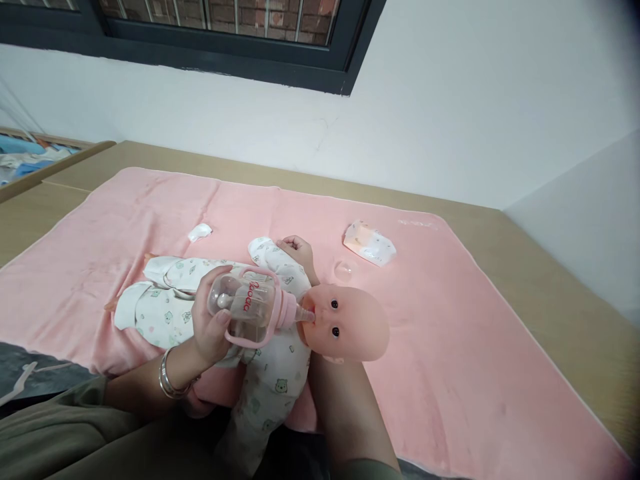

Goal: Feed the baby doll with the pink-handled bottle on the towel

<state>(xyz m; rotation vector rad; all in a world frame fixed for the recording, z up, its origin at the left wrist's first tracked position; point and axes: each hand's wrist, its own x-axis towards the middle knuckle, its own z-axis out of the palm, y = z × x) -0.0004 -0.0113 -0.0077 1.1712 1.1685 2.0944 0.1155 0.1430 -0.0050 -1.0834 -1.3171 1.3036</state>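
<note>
My left hand (213,320) is wrapped round a clear baby bottle (253,307) with pink handles and a pink collar. The bottle lies tilted over the chest of a baby doll (350,323), and its teat touches the doll's mouth. Dressed in a white printed suit, the doll lies face up with its head to the right. My right forearm passes beneath its neck. Beyond the doll, my right hand (299,251) shows with curled fingers against its far sleeve; part of the grip is hidden.
A pink blanket (480,373) covers much of the wooden surface (505,233). On it lie a printed packet (370,243), a clear round cap (343,270) and a crumpled white piece (200,232). Behind are a white wall and a dark-framed window (225,50).
</note>
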